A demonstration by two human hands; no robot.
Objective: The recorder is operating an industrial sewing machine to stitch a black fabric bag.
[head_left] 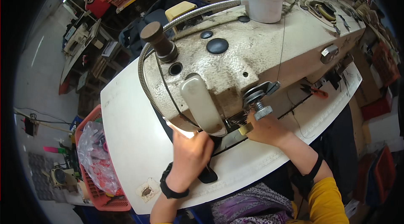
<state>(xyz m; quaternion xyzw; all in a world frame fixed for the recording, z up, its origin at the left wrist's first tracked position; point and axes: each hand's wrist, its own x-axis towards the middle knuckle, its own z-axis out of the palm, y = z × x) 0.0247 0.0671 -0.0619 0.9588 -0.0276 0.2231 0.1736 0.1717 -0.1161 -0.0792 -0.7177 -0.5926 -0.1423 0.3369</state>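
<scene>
My left hand (191,150), with a black band on its wrist, is closed beside the lit needle area of a cream sewing machine (227,64). Its fingertips are partly hidden by the machine head. Black material (208,175), seemingly fabric, comes out from under this hand and lies on the white table (130,140). My right hand (269,130) reaches in behind the thread tension knob (263,111). Its fingers are covered by the machine, so what they touch does not show. A pale lever-like cover (200,104) hangs between the hands.
Orange-handled thread snips (315,91) lie on the table under the machine arm. At the left edge stands a red basket (115,203) holding clear plastic bags (97,152). A white lamp housing (264,7) with a bendable metal tube sits on the machine. Other sewing tables stand at far left.
</scene>
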